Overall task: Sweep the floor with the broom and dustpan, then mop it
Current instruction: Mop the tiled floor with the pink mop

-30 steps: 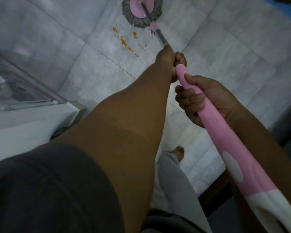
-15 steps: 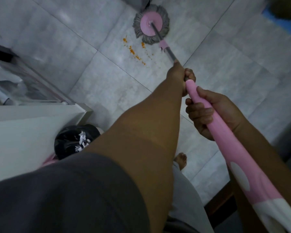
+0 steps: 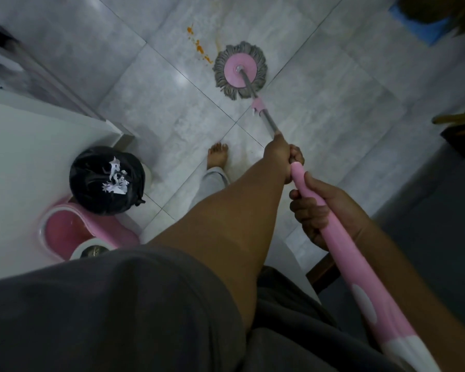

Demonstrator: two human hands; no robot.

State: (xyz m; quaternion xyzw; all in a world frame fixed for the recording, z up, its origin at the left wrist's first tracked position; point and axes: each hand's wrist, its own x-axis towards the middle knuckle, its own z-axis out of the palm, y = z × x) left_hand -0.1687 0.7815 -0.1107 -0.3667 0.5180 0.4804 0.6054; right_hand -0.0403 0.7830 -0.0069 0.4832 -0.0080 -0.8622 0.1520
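Both sets of fingers are curled tight around the long pink plastic mop handle (image 3: 333, 237): the left hand (image 3: 282, 154) lower down where pink meets the grey metal shaft, the right hand (image 3: 322, 210) just above. Pressing down through the lower hand should drag the round pink mop head with its grey string fringe (image 3: 240, 70), flat on the pale grey tiled floor (image 3: 333, 89), across the orange spill (image 3: 198, 47) touching its edge.

no readable text, labels, brands, numbers or signs anywhere in view

Dim, soft-focused, glare on floor tiles (image 3: 180, 81)
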